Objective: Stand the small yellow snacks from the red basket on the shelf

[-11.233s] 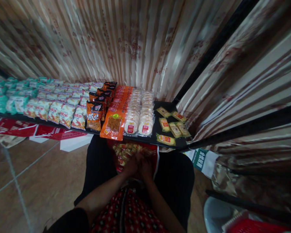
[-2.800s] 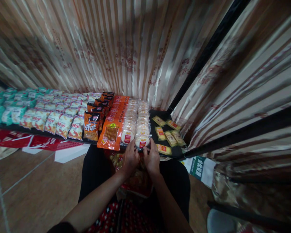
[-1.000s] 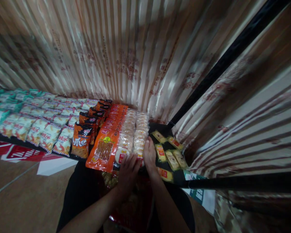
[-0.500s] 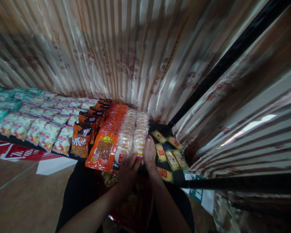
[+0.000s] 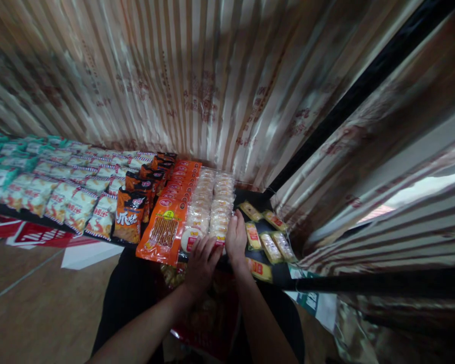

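Note:
Two rows of clear-wrapped round white crackers (image 5: 220,202) lie on a dark shelf (image 5: 246,198). My left hand (image 5: 201,264) rests at their front end, its fingers laid over the nearest packets. Along the right side of the rows my right hand (image 5: 235,240) lies flat, fingers together and stretched forward, touching the wrappers. Neither hand grasps anything. Left of the crackers is a stack of orange snack packs (image 5: 163,227) with brown sticks showing through a window. To the right, several small yellow-wrapped packets (image 5: 254,236) are scattered on the shelf.
Black-and-orange snack bags (image 5: 128,215) stand further left, then rows of white striped bags (image 5: 76,210) and green bags (image 5: 0,179). A striped curtain (image 5: 212,76) hangs behind. A black pole (image 5: 349,111) slants at the right. Below sits a dark red bag (image 5: 208,323) between my knees.
The view has shifted slightly. Both hands stay against the cracker packets in nearly the same place.

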Tool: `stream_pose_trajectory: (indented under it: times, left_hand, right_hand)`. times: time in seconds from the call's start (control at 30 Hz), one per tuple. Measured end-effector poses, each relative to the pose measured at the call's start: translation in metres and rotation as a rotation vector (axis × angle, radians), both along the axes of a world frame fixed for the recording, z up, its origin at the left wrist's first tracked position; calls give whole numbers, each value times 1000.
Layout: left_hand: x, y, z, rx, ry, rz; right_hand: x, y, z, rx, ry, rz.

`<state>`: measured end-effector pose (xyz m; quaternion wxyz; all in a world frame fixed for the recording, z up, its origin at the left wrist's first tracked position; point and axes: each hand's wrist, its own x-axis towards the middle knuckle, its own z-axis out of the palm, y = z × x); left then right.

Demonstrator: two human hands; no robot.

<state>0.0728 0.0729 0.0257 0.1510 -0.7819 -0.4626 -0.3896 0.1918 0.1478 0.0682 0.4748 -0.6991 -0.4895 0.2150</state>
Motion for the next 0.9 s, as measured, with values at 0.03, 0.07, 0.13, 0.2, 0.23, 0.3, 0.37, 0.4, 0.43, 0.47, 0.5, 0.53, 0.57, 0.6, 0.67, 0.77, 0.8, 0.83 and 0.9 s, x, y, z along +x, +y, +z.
stream_pose_trajectory:
  times: [0.03, 0.07, 0.13, 0.2, 0.23, 0.3, 0.37, 0.4, 0.43, 0.47, 0.5, 0.53, 0.57, 0.6, 0.67, 0.77, 0.8, 0.83, 0.9]
  left_hand:
    - [-1, 0, 0, 6, 3, -7]
    - [-2, -1, 1, 8, 7, -16]
    - [-3, -3, 0, 6, 18, -29]
    - [-3, -7, -1, -5, 27, -39]
    - [-4, -8, -1, -12, 32, -44]
    - [-4, -11, -3, -28, 46, -48]
    - [-4, -14, -5, -41, 56, -50]
    - [-4, -15, -6, -49, 60, -54]
    - [-5, -16, -6, -54, 63, -59]
    - [-6, -17, -7, -57, 64, -65]
    - [-6, -18, -7, -60, 66, -71]
    - [-7, -19, -8, -62, 69, -77]
    - [-7, -21, -8, -60, 67, -82]
    - [-8, -23, -9, -56, 63, -89]
    - [-9, -27, -10, -52, 45, -106]
    - [-10, -35, -11, -59, 30, -125]
    - [-11, -38, -12, -69, 38, -127]
    - [-13, -41, -13, -76, 49, -128]
    - [-15, -47, -17, -95, 74, -133]
  right_hand:
    - [-1, -1, 0, 1, -1, -1]
    - [-1, -2, 1, 5, -3, -5]
    - [-2, -4, 2, 21, -18, -16]
    - [-3, -5, 3, 47, -54, -26]
    - [-3, -7, 3, 64, -75, -27]
    - [-3, -10, 4, 107, -107, -32]
    - [-3, -16, 4, 150, -121, -46]
    - [-4, -20, 4, 166, -123, -53]
    - [-5, -24, 4, 181, -126, -59]
    - [-6, -29, 3, 194, -130, -64]
    - [-8, -34, 3, 206, -135, -67]
    - [-9, -40, 2, 217, -141, -70]
    - [-11, -46, 1, 226, -148, -71]
    - [-13, -53, 0, 232, -157, -70]
    - [-18, -66, -4, 245, -181, -53]
    - [-25, -88, -10, 292, -228, 1]
    - [-28, -95, -13, 309, -240, 17]
    - [-30, -102, -16, 323, -248, 29]
    - [-35, -116, -22, 329, -251, 48]
